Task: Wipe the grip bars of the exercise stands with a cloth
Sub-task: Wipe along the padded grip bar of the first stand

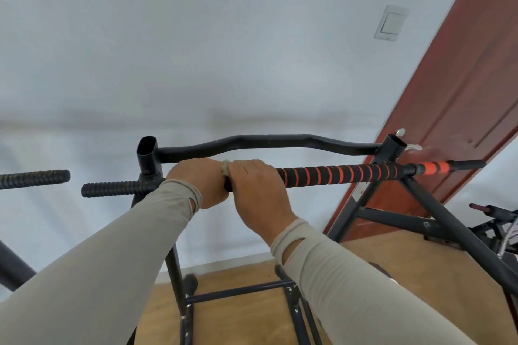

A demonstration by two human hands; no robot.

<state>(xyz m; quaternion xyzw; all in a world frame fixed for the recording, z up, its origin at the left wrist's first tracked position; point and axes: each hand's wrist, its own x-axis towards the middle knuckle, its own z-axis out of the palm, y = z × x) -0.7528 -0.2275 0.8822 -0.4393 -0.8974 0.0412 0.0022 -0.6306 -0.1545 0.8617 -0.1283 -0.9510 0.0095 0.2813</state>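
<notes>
A black exercise stand (437, 213) carries a horizontal grip bar (336, 174) wrapped in black foam with orange spiral stripes. My left hand (200, 182) and my right hand (259, 190) grip this bar side by side near its left end, fingers curled over the top. A small bit of pale cloth (225, 167) shows between the two hands; which hand holds it is hidden. A short black ribbed grip (112, 188) sticks out left of the stand's upright tube (147, 157).
Another ribbed black bar (33, 179) reaches in from the left edge. A curved black crossbar (269, 142) runs behind the hands. A red-brown door (462, 98) stands at right, a light switch (391, 22) on the white wall, more black equipment (496, 221) at far right, wood floor below.
</notes>
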